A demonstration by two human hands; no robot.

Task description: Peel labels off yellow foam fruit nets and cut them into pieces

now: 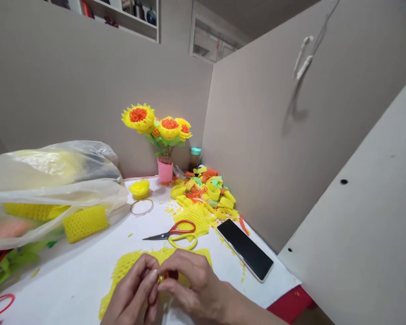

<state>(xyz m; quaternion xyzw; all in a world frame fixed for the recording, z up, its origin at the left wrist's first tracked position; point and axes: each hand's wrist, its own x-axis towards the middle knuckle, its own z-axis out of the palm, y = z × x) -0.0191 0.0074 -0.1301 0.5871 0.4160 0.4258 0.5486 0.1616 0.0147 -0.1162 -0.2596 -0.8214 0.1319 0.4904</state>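
My left hand (pixel 133 293) and my right hand (pixel 192 286) meet at the bottom of the view, fingers pinched together on a small orange and yellow piece (pixel 164 276) that is mostly hidden. Both hands hover over a sheet of yellow foam net (pixel 128 264) lying on the white table (pixel 88 266). Just beyond them lie scissors (pixel 172 232) with orange and yellow handles, blades pointing left.
A black phone (pixel 245 248) lies to the right. A heap of yellow and orange net scraps (pixel 206 194) sits by the partition. Foam sunflowers (pixel 155 124) stand in a pink vase (pixel 165 170). A plastic bag (pixel 47 189) of yellow netting fills the left. A wire ring (pixel 142 206) lies mid-table.
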